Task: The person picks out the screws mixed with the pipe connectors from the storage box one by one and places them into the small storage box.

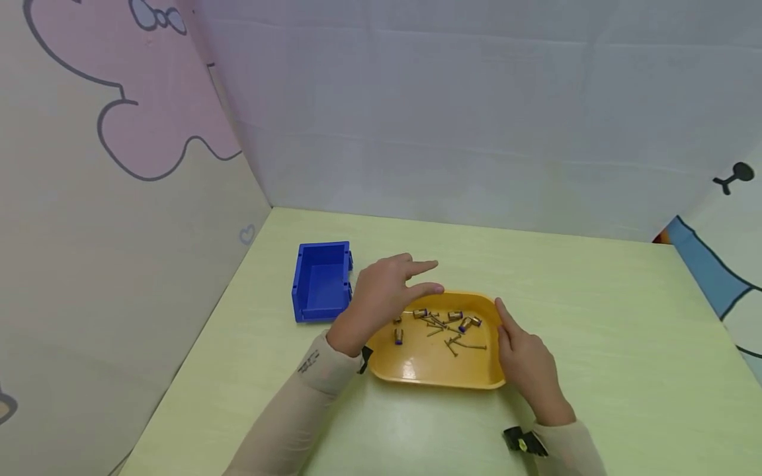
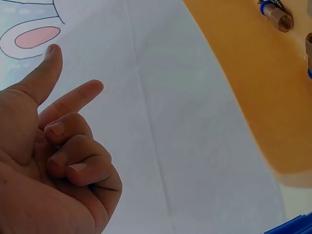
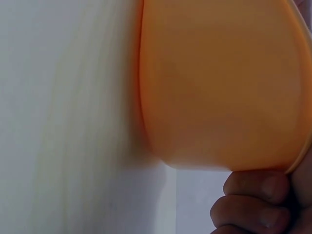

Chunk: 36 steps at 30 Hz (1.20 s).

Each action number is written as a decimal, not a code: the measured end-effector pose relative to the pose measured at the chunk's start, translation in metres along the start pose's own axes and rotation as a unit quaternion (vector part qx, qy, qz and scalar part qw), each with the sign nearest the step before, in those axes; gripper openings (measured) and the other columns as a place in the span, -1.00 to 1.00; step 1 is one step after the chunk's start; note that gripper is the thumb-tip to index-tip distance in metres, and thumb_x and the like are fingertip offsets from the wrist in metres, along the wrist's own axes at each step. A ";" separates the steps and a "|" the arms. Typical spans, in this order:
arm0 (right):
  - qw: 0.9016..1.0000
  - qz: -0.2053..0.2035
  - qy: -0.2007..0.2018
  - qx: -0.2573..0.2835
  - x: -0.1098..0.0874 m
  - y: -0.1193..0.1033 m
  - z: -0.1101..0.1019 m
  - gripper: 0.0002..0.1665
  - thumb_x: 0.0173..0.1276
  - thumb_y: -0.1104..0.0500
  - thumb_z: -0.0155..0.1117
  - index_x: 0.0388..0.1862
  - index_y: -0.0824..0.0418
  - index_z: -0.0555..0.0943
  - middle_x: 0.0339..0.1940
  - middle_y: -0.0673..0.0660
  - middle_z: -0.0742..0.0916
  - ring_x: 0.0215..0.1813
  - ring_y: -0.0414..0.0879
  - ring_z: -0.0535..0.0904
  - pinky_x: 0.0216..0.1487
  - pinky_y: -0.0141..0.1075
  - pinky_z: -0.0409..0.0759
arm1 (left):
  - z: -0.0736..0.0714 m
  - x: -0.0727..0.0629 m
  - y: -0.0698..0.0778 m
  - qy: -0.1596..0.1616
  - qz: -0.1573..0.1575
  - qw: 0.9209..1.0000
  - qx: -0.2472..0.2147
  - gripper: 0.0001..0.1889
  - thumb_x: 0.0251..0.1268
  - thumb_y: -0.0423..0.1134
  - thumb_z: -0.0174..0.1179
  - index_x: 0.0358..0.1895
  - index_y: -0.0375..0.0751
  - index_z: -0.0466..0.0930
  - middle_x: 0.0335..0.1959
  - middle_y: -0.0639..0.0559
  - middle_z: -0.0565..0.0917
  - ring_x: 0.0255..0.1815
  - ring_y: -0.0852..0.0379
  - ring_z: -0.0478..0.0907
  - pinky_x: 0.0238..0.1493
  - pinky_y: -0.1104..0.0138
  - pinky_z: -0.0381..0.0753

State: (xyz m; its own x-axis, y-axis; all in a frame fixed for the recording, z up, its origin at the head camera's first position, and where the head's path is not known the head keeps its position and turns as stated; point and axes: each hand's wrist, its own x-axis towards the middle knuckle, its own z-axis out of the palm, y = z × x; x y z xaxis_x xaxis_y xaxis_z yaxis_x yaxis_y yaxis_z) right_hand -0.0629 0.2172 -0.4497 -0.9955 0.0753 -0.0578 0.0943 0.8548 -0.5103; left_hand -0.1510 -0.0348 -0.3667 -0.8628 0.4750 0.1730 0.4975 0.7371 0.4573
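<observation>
A shallow yellow tray [image 1: 428,370] holds several brass screws [image 1: 455,344] and several brass fittings with blue rings [image 1: 399,336]. My right hand [image 1: 526,363] grips the tray's right end; in the right wrist view its curled fingers [image 3: 256,187] lie against the tray's wall [image 3: 224,92]. Over the tray's far left corner hovers my left hand [image 1: 383,287], holding nothing. Its thumb and index finger point out while the other fingers [image 2: 80,151] are folded, as the left wrist view shows. Part of the tray's left side is hidden behind that hand and wrist.
A blue plastic bin [image 1: 321,287] stands left of the tray, close to my left wrist. The pale green table [image 1: 625,344] meets a white sheet wall [image 1: 476,132] at the back and a printed wall [image 1: 149,251] on the left.
</observation>
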 end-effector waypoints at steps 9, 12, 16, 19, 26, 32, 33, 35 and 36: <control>1.000 0.012 -0.002 -0.004 -0.001 -0.003 0.001 -0.35 0.63 0.12 -0.15 0.64 0.00 0.07 -0.73 0.09 0.45 -0.70 -0.08 0.30 -0.62 -0.26 0.30 | 0.023 0.015 0.003 -0.032 0.014 0.999 -0.025 -0.42 0.24 0.32 0.21 0.32 0.30 0.55 -0.39 0.17 0.54 -0.48 0.22 0.41 -0.49 0.37 0.40; 1.000 0.012 -0.004 -0.004 -0.001 -0.004 0.001 -0.35 0.63 0.12 -0.15 0.64 0.00 0.07 -0.72 0.08 0.45 -0.69 -0.08 0.30 -0.61 -0.26 0.30 | 0.034 0.016 0.002 -0.053 0.016 0.998 -0.034 -0.43 0.25 0.33 0.19 0.32 0.30 0.55 -0.19 0.16 0.68 -0.43 0.29 0.46 -0.48 0.41 0.41; 1.000 0.002 0.003 -0.007 -0.001 -0.003 0.004 -0.35 0.62 0.12 -0.16 0.64 0.01 0.09 -0.74 0.08 0.44 -0.70 -0.08 0.30 -0.62 -0.26 0.30 | 0.048 0.016 0.000 -0.099 0.007 0.994 -0.048 -0.44 0.25 0.33 0.18 0.28 0.26 0.59 -0.26 0.10 0.77 -0.59 0.27 0.40 -0.63 0.41 0.27; 1.000 -0.005 0.012 -0.008 -0.001 -0.002 0.004 -0.35 0.62 0.13 -0.15 0.63 0.03 0.11 -0.75 0.08 0.43 -0.70 -0.07 0.29 -0.63 -0.26 0.29 | 0.056 0.015 0.000 -0.128 0.001 0.991 -0.047 -0.44 0.24 0.30 0.22 0.25 0.20 0.63 -0.26 0.06 0.79 -0.64 0.26 0.37 -0.66 0.38 0.21; 1.000 -0.009 0.017 -0.008 -0.001 -0.003 0.003 -0.36 0.62 0.12 -0.15 0.63 0.02 0.12 -0.77 0.07 0.41 -0.71 -0.08 0.27 -0.64 -0.26 0.26 | 0.068 0.017 -0.003 -0.174 -0.017 0.985 -0.013 -0.43 0.17 0.24 0.34 0.24 0.17 0.64 0.06 0.12 0.73 -0.68 0.24 0.27 -0.65 0.39 0.17; 1.000 -0.006 0.016 -0.006 -0.002 -0.005 0.000 -0.37 0.63 0.13 -0.15 0.63 0.04 0.13 -0.77 0.07 0.40 -0.71 -0.07 0.26 -0.64 -0.25 0.25 | 0.068 0.018 -0.002 -0.206 -0.036 0.978 0.010 -0.42 0.11 0.21 0.40 0.23 0.20 0.64 0.13 0.18 0.70 -0.51 0.23 0.47 -0.61 0.35 0.16; 1.000 -0.006 0.016 -0.006 -0.003 -0.005 0.000 -0.37 0.63 0.13 -0.15 0.63 0.04 0.13 -0.77 0.07 0.40 -0.71 -0.07 0.26 -0.64 -0.25 0.25 | 0.068 0.018 -0.002 -0.208 -0.037 0.977 0.013 -0.43 0.11 0.20 0.41 0.23 0.20 0.65 0.13 0.17 0.70 -0.50 0.24 0.47 -0.61 0.35 0.16; 1.000 -0.007 0.016 -0.005 -0.002 -0.005 0.000 -0.38 0.63 0.13 -0.15 0.62 0.04 0.13 -0.77 0.07 0.39 -0.72 -0.08 0.26 -0.64 -0.26 0.25 | 0.069 0.018 -0.002 -0.208 -0.045 0.977 0.018 -0.44 0.10 0.17 0.43 0.22 0.20 0.66 0.12 0.18 0.70 -0.51 0.24 0.46 -0.61 0.35 0.13; 1.000 -0.008 0.016 -0.005 -0.002 -0.005 0.000 -0.38 0.63 0.13 -0.15 0.62 0.04 0.13 -0.77 0.06 0.39 -0.72 -0.08 0.25 -0.65 -0.26 0.25 | 0.069 0.018 -0.003 -0.207 -0.049 0.977 0.021 -0.46 0.10 0.16 0.43 0.21 0.20 0.66 0.11 0.19 0.70 -0.51 0.25 0.48 -0.61 0.36 0.14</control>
State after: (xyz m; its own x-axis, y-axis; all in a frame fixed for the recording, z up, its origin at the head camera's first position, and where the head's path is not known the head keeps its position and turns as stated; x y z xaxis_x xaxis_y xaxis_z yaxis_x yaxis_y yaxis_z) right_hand -0.0610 0.2126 -0.4465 -0.9967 0.0780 -0.0231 0.0791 0.8613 -0.5019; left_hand -0.1618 0.0050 -0.4252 -0.8007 0.5486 -0.2407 0.4258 0.8038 0.4154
